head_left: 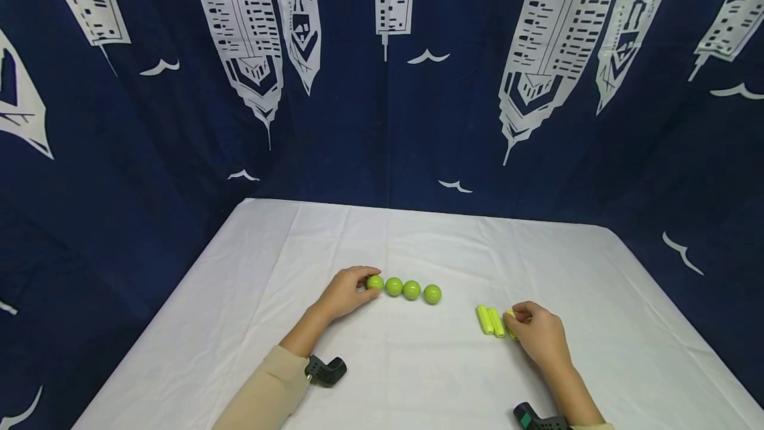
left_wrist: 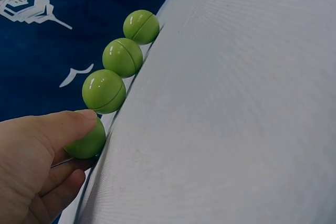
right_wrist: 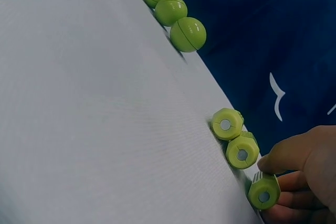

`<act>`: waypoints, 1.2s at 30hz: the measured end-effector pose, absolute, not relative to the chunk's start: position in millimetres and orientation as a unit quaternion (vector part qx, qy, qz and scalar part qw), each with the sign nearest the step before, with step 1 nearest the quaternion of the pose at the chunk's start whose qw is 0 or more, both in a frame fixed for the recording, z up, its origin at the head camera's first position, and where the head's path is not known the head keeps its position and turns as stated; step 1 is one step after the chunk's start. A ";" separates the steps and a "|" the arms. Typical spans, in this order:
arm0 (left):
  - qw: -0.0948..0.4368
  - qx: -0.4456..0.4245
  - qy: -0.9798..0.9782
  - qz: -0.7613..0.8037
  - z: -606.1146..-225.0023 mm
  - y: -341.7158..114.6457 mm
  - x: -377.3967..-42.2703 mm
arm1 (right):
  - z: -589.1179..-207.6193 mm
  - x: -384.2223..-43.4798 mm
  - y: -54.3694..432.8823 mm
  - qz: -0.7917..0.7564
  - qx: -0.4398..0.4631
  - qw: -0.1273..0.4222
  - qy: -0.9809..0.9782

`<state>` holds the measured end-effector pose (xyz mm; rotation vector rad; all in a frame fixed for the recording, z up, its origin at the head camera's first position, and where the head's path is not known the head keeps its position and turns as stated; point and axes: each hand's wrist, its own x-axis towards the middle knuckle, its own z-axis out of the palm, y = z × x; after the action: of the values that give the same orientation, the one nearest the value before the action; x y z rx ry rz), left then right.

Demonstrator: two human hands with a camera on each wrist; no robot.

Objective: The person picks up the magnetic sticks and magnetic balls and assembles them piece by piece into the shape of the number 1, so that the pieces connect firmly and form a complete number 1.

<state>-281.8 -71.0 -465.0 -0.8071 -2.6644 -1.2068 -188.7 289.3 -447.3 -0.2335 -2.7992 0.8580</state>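
Observation:
Several glossy green balls form a row on the white cloth. My left hand [head_left: 348,292] holds the leftmost green ball [left_wrist: 89,142] between thumb and fingers. The nearest neighbouring ball [left_wrist: 104,92] lies just past the thumb tip, with more balls lined up beyond it. To the right, my right hand [head_left: 542,336] pinches a short yellow-green rod [right_wrist: 264,191] with faceted sides and a round grey end. Two matching rods, one outer rod [right_wrist: 227,123] and one middle rod [right_wrist: 242,150], lie side by side left of it. The held rod stands slightly apart from that pair.
A white cloth [head_left: 418,377] with light creases covers the table. Behind and along the sides hangs a dark blue curtain [head_left: 388,131] printed with white buildings and birds. Black wrist devices sit on both arms, one near the left sleeve [head_left: 268,383].

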 end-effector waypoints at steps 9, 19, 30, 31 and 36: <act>0.050 -0.257 -0.873 -0.411 -463.4 -72.5 -280.7 | -447.0 -187.9 288.8 0.287 -0.090 0.097 -0.949; 0.044 -0.243 -0.868 -0.431 -465.0 -73.8 -282.3 | -449.0 -191.0 291.4 0.282 -0.087 0.097 -0.951; 0.035 -0.223 -0.857 -0.464 -465.3 -75.1 -284.5 | -435.6 -192.9 289.1 0.311 -0.088 0.118 -0.939; 0.035 -0.221 -0.856 -0.467 -465.2 -75.2 -284.5 | -434.1 -193.2 288.4 0.316 -0.086 0.119 -0.937; 0.033 -0.214 -0.848 -0.484 -464.4 -75.2 -284.6 | -427.1 -196.5 284.1 0.333 -0.075 0.122 -0.932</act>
<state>-284.6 -75.2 -464.4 -0.6589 -2.6100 -1.4894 -196.5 284.1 -427.1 -0.2194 -2.7210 0.9720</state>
